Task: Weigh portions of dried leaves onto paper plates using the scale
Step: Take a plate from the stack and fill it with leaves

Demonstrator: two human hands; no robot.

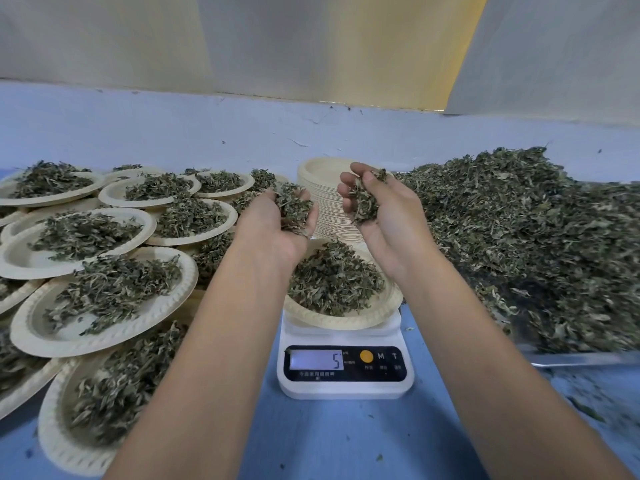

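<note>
A white digital scale (344,367) sits at the middle of the blue table, its display showing 5. On it rests a paper plate (377,311) with a mound of dried leaves (334,277). Above the plate, my left hand (277,225) is cupped palm up round a handful of leaves. My right hand (381,209) is cupped the same way round another handful, just to the right. A big heap of loose dried leaves (519,230) fills the right side.
Several filled paper plates (104,289) overlap in stacks across the left half of the table. A tall stack of empty plates (323,202) stands behind the scale. A metal tray edge (581,358) lies under the heap. A pale blue wall closes the back.
</note>
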